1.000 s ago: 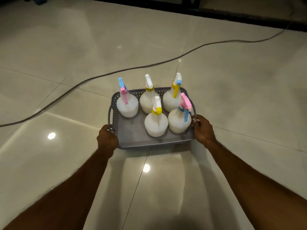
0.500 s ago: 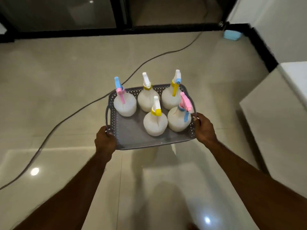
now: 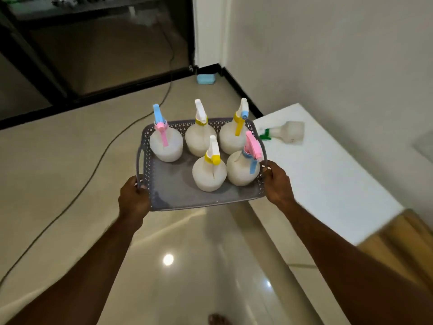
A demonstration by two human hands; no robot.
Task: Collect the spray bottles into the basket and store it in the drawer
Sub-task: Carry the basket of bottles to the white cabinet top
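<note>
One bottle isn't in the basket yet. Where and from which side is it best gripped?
Probably around its pale body, coming down from above. The green-nozzled bottle lies on its side on the white surface, so the rounded body is exposed on top; its small green nozzle points toward the basket.

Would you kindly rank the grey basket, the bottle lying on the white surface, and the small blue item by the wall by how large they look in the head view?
Largest to smallest:
1. grey basket
2. bottle lying on the white surface
3. small blue item

The blue item lies farthest from the camera, so its true size against the bottle is unsure.
</note>
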